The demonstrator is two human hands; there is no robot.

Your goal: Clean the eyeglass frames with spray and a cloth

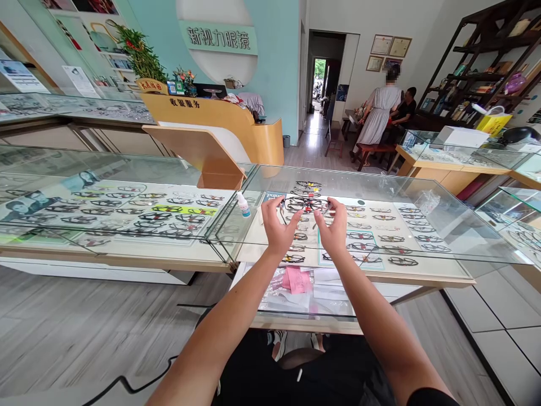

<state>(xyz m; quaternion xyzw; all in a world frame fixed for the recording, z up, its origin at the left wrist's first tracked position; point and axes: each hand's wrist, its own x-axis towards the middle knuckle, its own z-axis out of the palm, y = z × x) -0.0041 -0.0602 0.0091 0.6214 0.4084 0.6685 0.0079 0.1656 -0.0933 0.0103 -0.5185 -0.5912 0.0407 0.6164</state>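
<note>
Head view: left hand (276, 224) and right hand (333, 226) are half-curled, thumbs and fingers apparently pinching opposite ends of one pair of dark-framed eyeglasses (307, 204), held up over the glass display counter (439, 277); exact finger contact is too small to confirm. Step in hand judged to be two-handed handling or inspection of the frame; the next move calls for even, light pressure at both ends, clear of the small spray bottle (244, 205) near the left hand.

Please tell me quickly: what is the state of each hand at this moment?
Left hand: holding one side of the eyeglasses in its fingers.
Right hand: holding their other side.
</note>
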